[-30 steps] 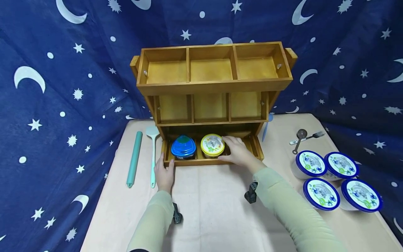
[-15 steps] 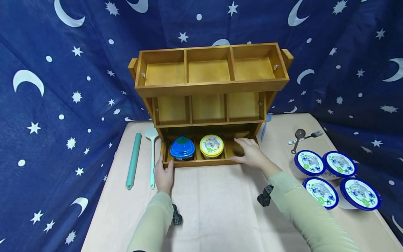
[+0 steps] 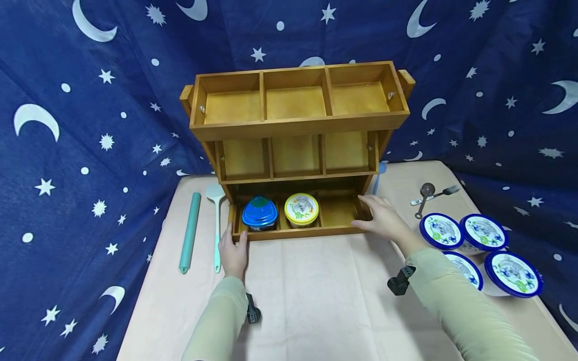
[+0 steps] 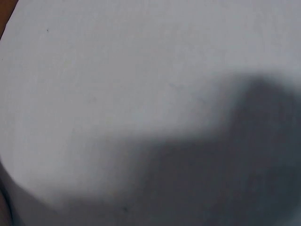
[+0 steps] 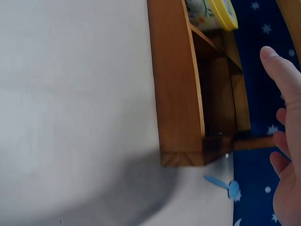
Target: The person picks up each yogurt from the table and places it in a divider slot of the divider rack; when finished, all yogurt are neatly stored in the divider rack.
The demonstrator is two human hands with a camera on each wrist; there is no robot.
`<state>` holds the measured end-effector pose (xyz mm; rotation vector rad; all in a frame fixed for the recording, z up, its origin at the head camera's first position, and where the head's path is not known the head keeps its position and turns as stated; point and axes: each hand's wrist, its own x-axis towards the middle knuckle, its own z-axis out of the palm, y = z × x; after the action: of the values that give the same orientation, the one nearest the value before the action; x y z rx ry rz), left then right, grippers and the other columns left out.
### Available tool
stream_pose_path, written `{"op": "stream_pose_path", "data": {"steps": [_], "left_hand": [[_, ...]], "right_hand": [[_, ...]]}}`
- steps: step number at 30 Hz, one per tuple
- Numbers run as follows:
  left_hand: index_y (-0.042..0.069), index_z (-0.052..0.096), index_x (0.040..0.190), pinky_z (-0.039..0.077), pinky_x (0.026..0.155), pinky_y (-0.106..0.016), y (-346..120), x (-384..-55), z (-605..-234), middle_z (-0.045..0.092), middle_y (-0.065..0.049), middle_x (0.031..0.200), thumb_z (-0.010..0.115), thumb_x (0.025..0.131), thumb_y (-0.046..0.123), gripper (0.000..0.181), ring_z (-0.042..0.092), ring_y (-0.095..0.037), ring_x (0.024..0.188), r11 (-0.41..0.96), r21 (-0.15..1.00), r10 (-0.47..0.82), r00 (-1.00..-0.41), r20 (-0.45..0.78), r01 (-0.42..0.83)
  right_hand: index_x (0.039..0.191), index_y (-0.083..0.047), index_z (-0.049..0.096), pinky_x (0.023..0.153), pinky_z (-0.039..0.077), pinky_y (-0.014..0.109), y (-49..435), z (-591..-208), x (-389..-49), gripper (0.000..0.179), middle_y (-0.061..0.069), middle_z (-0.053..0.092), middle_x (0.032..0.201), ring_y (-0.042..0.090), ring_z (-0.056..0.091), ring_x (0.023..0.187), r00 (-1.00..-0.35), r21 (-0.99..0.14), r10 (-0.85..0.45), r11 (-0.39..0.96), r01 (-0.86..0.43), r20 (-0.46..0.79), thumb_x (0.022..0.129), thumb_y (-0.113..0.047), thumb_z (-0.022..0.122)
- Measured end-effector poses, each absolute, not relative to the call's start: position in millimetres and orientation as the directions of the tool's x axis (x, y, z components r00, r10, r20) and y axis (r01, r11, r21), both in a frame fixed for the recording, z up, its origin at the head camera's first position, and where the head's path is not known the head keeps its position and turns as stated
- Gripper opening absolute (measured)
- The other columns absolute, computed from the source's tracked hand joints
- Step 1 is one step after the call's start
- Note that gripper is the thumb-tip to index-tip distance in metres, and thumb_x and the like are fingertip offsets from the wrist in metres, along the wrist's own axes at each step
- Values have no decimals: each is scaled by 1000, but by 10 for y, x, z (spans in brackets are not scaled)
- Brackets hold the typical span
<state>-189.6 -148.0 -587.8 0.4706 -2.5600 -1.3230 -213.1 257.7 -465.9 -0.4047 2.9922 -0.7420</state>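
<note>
Head view, from the left: a teal cylindrical rod [image 3: 190, 233] and a pale mint, flat-bladed spatula [image 3: 217, 225] lie on the cream, cloth-covered worktop [image 3: 302, 296]. Next comes the left hand [image 3: 233, 255], thumb parted from the fingers, at the front left corner of a three-tiered box of honey-brown wood [image 3: 298, 128]; how firmly it presses I cannot tell, and the left wrist view shows mostly cloth and shadow. In the box's bottom tray [image 3: 298, 233], a domed blue-lidded container [image 3: 259, 213] sits in the left compartment and a round yellow-lidded tub [image 3: 301, 209] in the middle one. The right hand [image 3: 386, 220] is spread and holds nothing, by the tray's right end; contact is unclear. Behind there lies a blue spoon-like utensil [image 3: 382, 168]; farther right are a brown scoop [image 3: 427, 189], a fork [image 3: 450, 190] and blue-lidded white tubs [image 3: 514, 273].

The box looks stiff and fairly heavy, best held by both ends of the bottom tray. Its two containers look light, with smooth, perhaps slippery lids, better gripped round the sides.

The tray's low front wall and dividers edge them closely, and the upper tiers overhang behind, so the freest way out seems forward, over the broad bare cloth.
</note>
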Motion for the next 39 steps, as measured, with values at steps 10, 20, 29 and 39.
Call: {"op": "stream_pose_path", "data": {"steps": [10,20,29,39], "left_hand": [[20,28,148,24,109,-49,-1474,-1897,-5862,33,-10,148,47,93,50,65,26,-31,135,547,814,-382,-924,37,-194],[22,29,148,24,109,-49,-1484,-1902,-5891,33,-10,148,47,93,50,64,26,-31,135,546,819,-382,-922,58,-175],[24,28,148,24,109,-50,-1483,-1908,-5902,33,-10,148,46,92,53,66,27,-31,135,543,819,-387,-921,51,-183],[22,30,148,25,108,-51,-1492,-1910,-5911,34,-10,148,47,92,52,66,27,-31,134,539,822,-388,-920,49,-183]], "right_hand": [[140,2,37,99,25,66,2948,-4596,-1987,84,29,35,140,49,27,127,-987,-455,-158,879,-142,2,80,-48,69],[142,0,33,96,24,70,3349,-4641,-1864,92,31,29,142,53,22,127,-999,-445,-31,896,-14,-33,79,-59,64],[141,4,31,96,18,72,3614,-4627,-1774,91,37,26,139,57,20,124,-999,-425,16,905,34,-46,82,-58,61],[146,3,18,94,16,76,3870,-4701,-1655,102,38,16,142,58,10,128,-988,-407,110,902,143,-105,80,-65,57]]}}
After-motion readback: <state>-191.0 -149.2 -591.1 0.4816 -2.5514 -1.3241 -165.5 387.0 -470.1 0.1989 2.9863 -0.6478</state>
